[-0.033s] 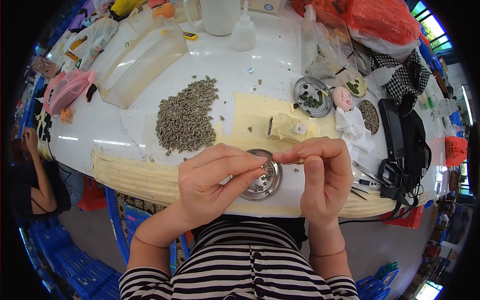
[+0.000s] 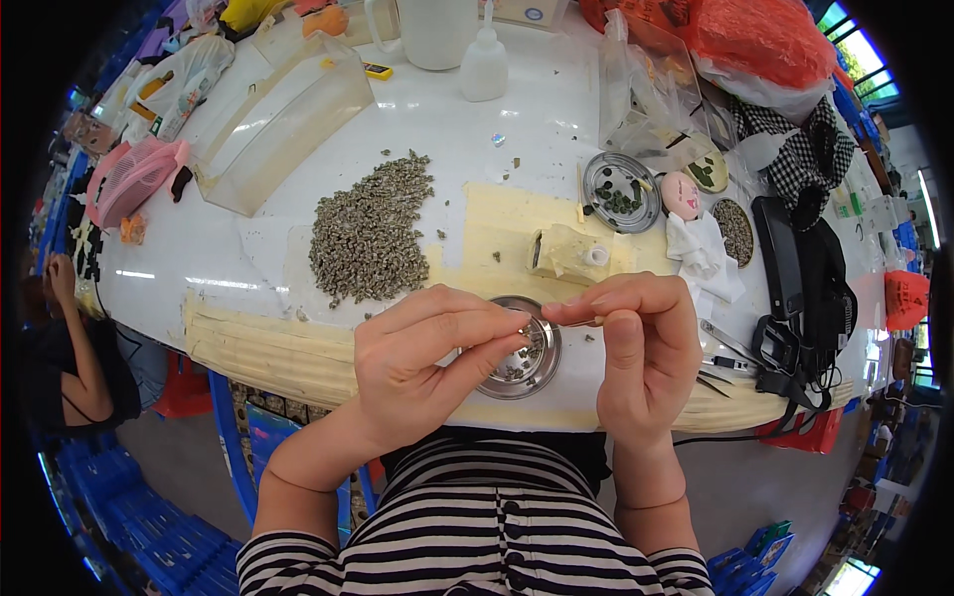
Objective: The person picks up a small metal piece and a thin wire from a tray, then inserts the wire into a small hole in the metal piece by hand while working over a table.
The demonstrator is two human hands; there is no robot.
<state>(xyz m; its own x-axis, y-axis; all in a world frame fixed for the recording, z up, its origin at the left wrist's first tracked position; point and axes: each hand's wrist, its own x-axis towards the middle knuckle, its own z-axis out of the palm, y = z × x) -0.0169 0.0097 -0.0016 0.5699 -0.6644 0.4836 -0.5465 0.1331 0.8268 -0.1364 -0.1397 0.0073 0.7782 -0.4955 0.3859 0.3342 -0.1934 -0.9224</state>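
Above a round metal dish [image 2: 543, 377] with several small metal pieces in it, my two hands almost meet. The thumb and fingertips of my left hand [image 2: 412, 353] are pinched together; what they hold, if anything, is too small to name. Between the thumb and fingers of my right hand [image 2: 651, 358] is a thin needle-like tool [image 2: 586, 322], its fine end pointing at the left fingertips. Beyond my left hand lies a heap of small grey metal parts [image 2: 370, 236]. A block wrapped in yellowish tape [image 2: 566, 254] stands just past my right fingers.
A clear plastic trough [image 2: 283, 129] and a pink mesh basket [image 2: 137, 179] stand at the left. Farther back is a white squeeze bottle [image 2: 484, 70]. At the right are a dish of dark pieces [image 2: 621, 194], white tissue [image 2: 701, 253] and a black bag [image 2: 820, 288]. Another person's arm [image 2: 84, 363] shows far left.
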